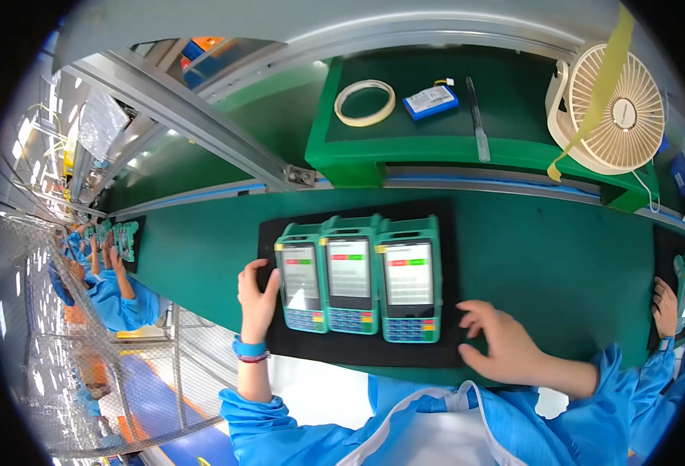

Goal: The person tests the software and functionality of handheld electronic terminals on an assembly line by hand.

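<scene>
Three green handheld payment terminals with lit screens lie side by side on a black mat (342, 356): the left terminal (302, 279), the middle terminal (348, 272) and the right terminal (409, 281). Each has a keypad at its near end. My left hand (255, 299) is at the outer edge of the left terminal, thumb and fingers apart; whether it touches the casing I cannot tell. To the right of the right terminal, apart from it, my right hand (501, 342) hovers by the mat's edge with its fingers spread and nothing in them.
On a green shelf (342, 151) at the back are a tape roll (365, 103), a blue battery pack (431, 102), a pen (478, 124) and a beige fan (614, 113). Co-workers sit at left (117, 291) and right; a hand (665, 307) shows at right beside more terminals.
</scene>
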Tool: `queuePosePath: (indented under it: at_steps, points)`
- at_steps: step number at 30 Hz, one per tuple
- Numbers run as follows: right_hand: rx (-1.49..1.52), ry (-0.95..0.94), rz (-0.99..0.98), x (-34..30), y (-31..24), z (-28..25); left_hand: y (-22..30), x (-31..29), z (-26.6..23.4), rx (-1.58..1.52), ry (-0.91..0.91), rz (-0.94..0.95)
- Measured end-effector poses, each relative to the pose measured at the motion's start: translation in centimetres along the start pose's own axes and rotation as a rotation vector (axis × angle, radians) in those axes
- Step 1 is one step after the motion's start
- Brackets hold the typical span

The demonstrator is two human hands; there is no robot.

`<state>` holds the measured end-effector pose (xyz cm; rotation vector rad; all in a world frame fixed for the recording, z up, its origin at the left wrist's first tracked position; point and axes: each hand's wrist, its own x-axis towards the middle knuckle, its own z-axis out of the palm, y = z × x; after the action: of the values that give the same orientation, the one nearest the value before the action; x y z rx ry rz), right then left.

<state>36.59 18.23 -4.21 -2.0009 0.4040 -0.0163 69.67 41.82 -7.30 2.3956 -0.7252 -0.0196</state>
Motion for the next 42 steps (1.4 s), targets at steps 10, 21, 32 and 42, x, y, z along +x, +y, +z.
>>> queuePosePath:
  at_steps: [10,21,32,42]
  points:
    - [-0.019,0.540,0.470,-11.4,2.6,-2.4,9.7,-4.1,5.3,-0.162,-0.070,0.169]
    - [-0.233,0.653,0.236,-7.6,3.2,-1.8,13.3,-6.8,4.8,-1.994,-0.945,0.135]
    - [0.112,0.470,0.227,-7.6,2.3,-3.0,16.5,-10.1,6.2,0.247,-0.308,0.717]
    - [0.207,0.514,0.211,-7.8,2.8,-3.2,18.1,-10.6,6.2,0.284,-0.313,0.626]
